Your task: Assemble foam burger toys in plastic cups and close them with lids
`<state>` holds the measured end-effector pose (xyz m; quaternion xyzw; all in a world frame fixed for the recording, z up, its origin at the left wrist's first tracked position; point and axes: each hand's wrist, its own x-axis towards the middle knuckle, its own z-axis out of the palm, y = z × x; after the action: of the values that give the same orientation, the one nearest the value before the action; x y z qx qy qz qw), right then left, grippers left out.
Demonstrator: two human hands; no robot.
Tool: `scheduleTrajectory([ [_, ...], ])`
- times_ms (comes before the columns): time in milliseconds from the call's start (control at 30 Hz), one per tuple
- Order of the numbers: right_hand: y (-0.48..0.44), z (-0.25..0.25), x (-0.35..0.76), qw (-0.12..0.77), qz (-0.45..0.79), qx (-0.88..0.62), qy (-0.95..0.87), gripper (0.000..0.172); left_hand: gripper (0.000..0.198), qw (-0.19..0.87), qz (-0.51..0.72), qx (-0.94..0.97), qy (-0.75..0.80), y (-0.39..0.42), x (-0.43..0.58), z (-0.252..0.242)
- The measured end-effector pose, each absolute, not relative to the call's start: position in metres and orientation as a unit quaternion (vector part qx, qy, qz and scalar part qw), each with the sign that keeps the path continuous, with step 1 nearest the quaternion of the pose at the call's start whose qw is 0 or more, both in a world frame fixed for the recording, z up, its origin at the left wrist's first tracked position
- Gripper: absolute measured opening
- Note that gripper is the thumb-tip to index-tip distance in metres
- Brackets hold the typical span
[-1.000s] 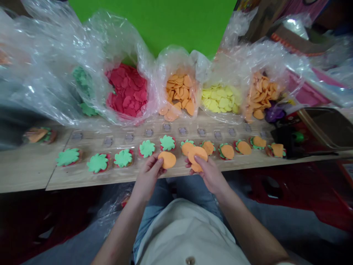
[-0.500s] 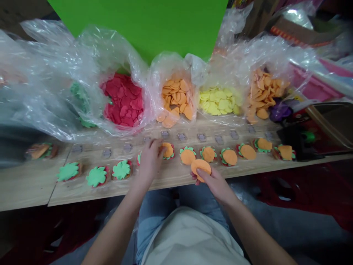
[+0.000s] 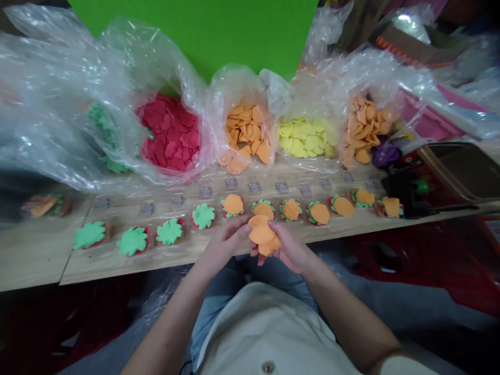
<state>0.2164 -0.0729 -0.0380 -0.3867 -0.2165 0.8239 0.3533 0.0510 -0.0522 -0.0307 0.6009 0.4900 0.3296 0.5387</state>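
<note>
The left hand (image 3: pixel 229 237) pinches the nine-o'clock edge of a small stack of flat, rounded, orange foam-looking pieces (image 3: pixel 261 229), while the right hand (image 3: pixel 292 249) grips its three-o'clock side. The stack is above the near edge of the pale wooden table (image 3: pixel 94 263). The step in hand seems to be parting off one piece. Toward nine and ten o'clock, four frilly, mint-green foam-looking tops (image 3: pixel 203 215) lack orange; the next move likely calls for laying one piece flat there.
</note>
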Motion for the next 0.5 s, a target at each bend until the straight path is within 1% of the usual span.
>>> scheduleTrajectory([
  [33,-0.073,-0.038,0.214,0.342,0.832,-0.375,-0.223,0.040,0.030,0.606,0.332,0.548,0.472,-0.055,0.052,-0.029],
  [67,-0.073,-0.038,0.212,0.333,0.838,-0.363,-0.233,0.038,0.028,0.645,0.346,0.497,0.466,-0.058,0.053,-0.030],
  [100,-0.073,-0.039,0.211,0.329,0.840,-0.354,-0.248,0.035,0.026,0.660,0.372,0.453,0.471,-0.060,0.053,-0.031],
  [167,-0.074,-0.040,0.210,0.333,0.817,-0.362,-0.303,0.030,0.024,0.655,0.422,0.390,0.491,-0.064,0.050,-0.036],
  [233,-0.075,-0.040,0.210,0.332,0.753,-0.408,-0.394,0.025,0.023,0.662,0.435,0.353,0.498,-0.067,0.044,-0.041],
  [333,-0.075,-0.033,0.208,0.280,0.604,-0.478,-0.573,0.024,0.024,0.675,0.416,0.328,0.514,-0.072,0.028,-0.042],
  [433,-0.073,-0.019,0.207,0.211,0.468,-0.461,-0.724,0.027,0.026,0.672,0.358,0.355,0.543,-0.074,0.003,-0.034],
  [500,-0.071,-0.012,0.209,0.168,0.433,-0.423,-0.778,0.027,0.026,0.672,0.308,0.389,0.550,-0.071,-0.018,-0.027],
])
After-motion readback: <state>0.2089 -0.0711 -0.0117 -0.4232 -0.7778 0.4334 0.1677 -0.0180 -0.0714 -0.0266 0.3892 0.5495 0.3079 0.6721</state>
